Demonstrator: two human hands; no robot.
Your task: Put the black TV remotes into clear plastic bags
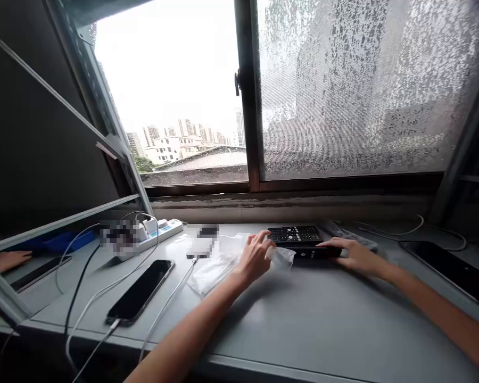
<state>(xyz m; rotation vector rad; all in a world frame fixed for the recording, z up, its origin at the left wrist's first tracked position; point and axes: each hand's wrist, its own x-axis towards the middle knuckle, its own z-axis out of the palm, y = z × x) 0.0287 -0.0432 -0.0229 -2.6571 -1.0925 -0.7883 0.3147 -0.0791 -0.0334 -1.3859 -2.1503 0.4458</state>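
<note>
My right hand [355, 256] is closed around the right end of a black remote control [317, 252], which lies level just above or on the grey desk. The remote's left end meets a piece of clear plastic bag [282, 257]. My left hand [256, 256] has its fingers bent over this plastic, which appears pinched in them; the fingertips are partly hidden. Right behind the held remote, more black remotes with light buttons [293, 234] lie side by side. Crumpled clear plastic bags [213, 271] are spread under and left of my left hand.
A phone [141, 292] on a white cable lies at left, beside a power strip [163, 231] with plugs and loose cables. A dark tablet-like device [451, 268] lies at right. Metal frame bars [115, 138] rise at left. Beyond them another hand [10, 260] shows.
</note>
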